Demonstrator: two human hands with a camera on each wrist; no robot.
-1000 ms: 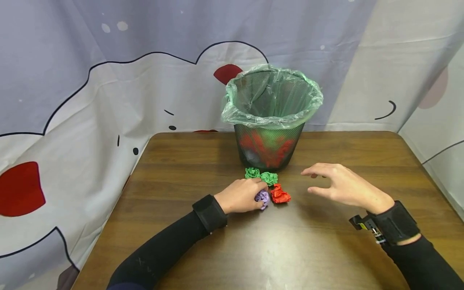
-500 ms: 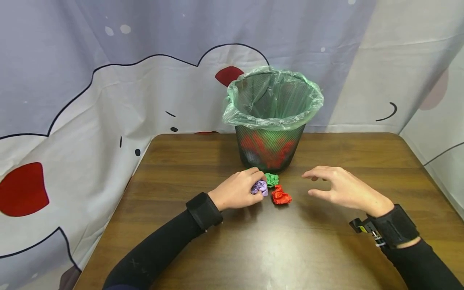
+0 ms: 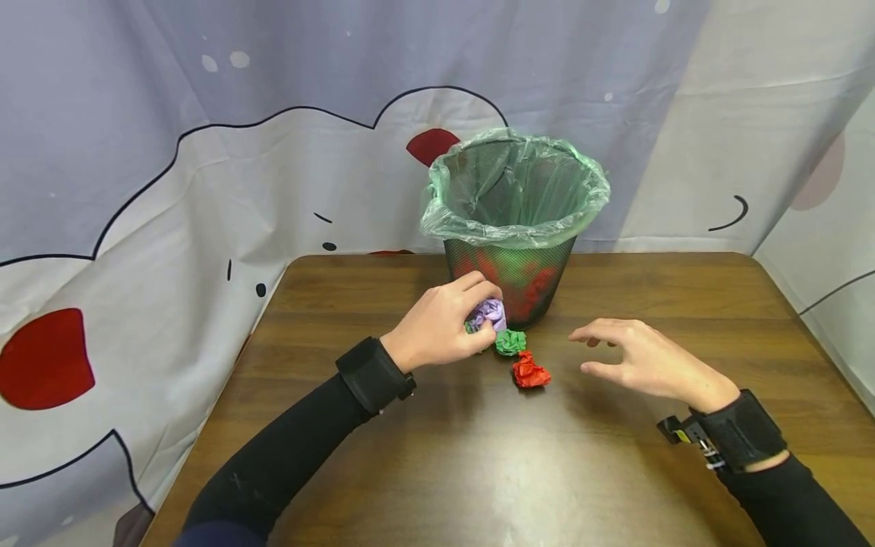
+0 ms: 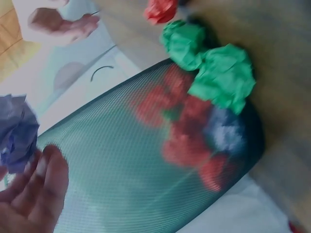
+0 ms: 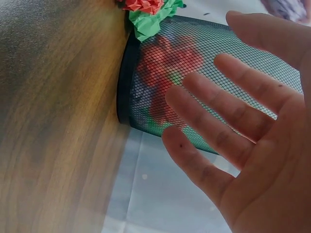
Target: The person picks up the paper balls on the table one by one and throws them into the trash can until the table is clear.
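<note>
My left hand (image 3: 447, 320) pinches a crumpled purple paper ball (image 3: 489, 313) between thumb and fingers, in front of the mesh bin's lower wall. In the left wrist view the purple ball (image 4: 17, 133) is at the left edge, raised off the table. Two crumpled green paper balls (image 4: 182, 44) lie at the foot of the bin; in the head view my left hand partly covers one of them. Just nearer to me lies a crumpled red paper ball (image 3: 530, 371). My right hand (image 3: 645, 361) hovers over the table right of the balls, fingers spread and holding nothing.
The black mesh bin (image 3: 557, 281) stands at the back of the wooden table (image 3: 355, 304), lined with a translucent green bag (image 3: 588, 199). Red and other colored paper balls show through its mesh. A patterned curtain (image 3: 225, 182) hangs behind the table.
My left hand has lifted the purple ball off the table and moved it away from me, up toward the bin. My right hand stays nearly still.
</note>
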